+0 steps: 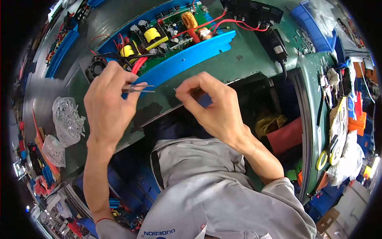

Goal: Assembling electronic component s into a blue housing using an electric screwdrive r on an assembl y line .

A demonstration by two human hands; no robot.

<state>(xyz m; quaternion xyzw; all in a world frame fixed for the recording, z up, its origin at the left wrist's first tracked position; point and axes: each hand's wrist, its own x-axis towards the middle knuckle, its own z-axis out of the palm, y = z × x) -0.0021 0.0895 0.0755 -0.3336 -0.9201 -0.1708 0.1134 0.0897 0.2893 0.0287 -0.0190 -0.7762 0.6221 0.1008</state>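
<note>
While the bench's left side carries a clear, crinkled plastic bag of small translucent pieces (67,119), a black square cooling fan (95,68) sits just beyond the person's left hand (107,99). That hand's thumb and fingers are clamped on slim, silvery metal tweezers (139,88), whose prongs point right, their tips apart with nothing visible between them. The tweezers should be light and springy, the smooth metal perhaps a little slippery; the middle of the prongs, where the fingers press, looks the best hold.

Beyond the tweezers, the long blue metal housing (189,57) lies tilted on the dark green bench, filled with a circuit board and yellow-wrapped coils. It is probably heavy and stiff, with fragile parts and wires inside, so its outer walls would be the safer grip. Neither hand appears to be holding it.

Further right, the person's right hand (215,105) has thumb and index finger pinched together on a tiny pale sliver (175,90), too small to identify. It is likely almost weightless and easy to drop, best held lightly by its edge. It lies at the very fingertips, facing the tweezer tips across a short gap.
</note>
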